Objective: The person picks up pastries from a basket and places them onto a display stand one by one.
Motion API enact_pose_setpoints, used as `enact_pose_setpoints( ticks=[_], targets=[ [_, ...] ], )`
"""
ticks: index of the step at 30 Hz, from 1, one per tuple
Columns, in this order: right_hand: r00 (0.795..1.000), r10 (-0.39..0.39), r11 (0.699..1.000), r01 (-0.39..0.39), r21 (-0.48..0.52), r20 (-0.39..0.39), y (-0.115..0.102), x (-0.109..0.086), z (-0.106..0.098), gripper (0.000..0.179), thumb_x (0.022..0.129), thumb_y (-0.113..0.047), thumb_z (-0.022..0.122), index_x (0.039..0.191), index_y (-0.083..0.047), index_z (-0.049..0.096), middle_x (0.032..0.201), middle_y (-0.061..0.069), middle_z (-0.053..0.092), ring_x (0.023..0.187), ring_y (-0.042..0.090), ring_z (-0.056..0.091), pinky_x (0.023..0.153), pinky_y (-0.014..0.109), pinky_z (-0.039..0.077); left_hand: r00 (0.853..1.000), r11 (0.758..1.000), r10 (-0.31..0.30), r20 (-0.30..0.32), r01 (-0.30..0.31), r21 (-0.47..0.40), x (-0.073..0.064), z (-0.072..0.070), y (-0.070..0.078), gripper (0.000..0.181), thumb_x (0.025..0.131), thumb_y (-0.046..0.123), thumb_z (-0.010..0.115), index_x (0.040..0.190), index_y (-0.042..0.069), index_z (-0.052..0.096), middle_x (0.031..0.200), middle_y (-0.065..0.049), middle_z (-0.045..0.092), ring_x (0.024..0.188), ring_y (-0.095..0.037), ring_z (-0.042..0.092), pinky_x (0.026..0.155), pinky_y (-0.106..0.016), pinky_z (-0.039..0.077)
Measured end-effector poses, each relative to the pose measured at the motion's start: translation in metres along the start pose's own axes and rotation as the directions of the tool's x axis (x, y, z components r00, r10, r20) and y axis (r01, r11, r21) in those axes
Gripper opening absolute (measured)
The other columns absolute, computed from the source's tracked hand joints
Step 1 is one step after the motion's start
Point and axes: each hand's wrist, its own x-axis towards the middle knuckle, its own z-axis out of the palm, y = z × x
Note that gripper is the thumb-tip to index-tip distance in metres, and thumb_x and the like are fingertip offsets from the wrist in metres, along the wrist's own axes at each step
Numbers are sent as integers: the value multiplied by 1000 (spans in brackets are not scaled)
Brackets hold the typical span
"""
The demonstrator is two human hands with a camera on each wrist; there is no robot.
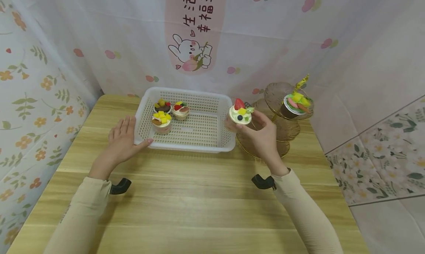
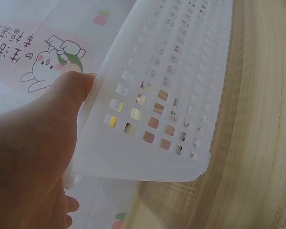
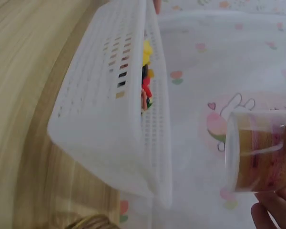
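My right hand [image 1: 265, 137] holds a clear dessert cup [image 1: 239, 117] between thumb and fingers, above the right end of a white plastic basket [image 1: 189, 148]. Cream, a strawberry piece, a yellow cube and a blueberry top this cup; layers show through its wall in the right wrist view. At the basket's left front corner rests my left hand [image 1: 123, 143], fingers extended along the left side and thumb [image 2: 81, 86] on the rim. Inside the basket's left half stand three more dessert cups: one with yellow cubes [image 1: 161, 125], one dark-topped [image 1: 163, 108], one with red fruit [image 1: 180, 113].
Right of the basket stands a tiered stand [image 1: 277, 93] with clear plates and gold edges. A dark cup dessert [image 1: 289, 110] with colourful toppings sits on its upper plate. Printed curtains [image 1: 132, 32] hang behind and beside the wooden table [image 1: 186, 209].
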Motion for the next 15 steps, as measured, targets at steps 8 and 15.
enact_pose_setpoints(
  ticks=[8, 15],
  targets=[
    [993, 36, 998, -40, -39, -110, 6, -15, -24, 62, 75, -24, 88, 130, -9, 64, 133, 13, 65, 130, 22, 57, 113, 47, 41, 1000, 1000, -5, -4, 5, -3, 0, 0, 0, 110, 92, 66, 50, 156, -5, -3, 163, -33, -5, 149, -54, -6, 113, -75, 0],
    [982, 76, 994, -87, -59, -172, 11, -18, -40, 62, 76, -22, 87, 130, -5, 63, 133, 13, 65, 126, 22, 59, 109, 44, 46, 1000, 1000, -3, -4, 3, -4, 1, 1, 0, 111, 92, 67, 51, 156, -5, -3, 163, -33, -3, 149, -54, -4, 114, -74, 0]
  ],
)
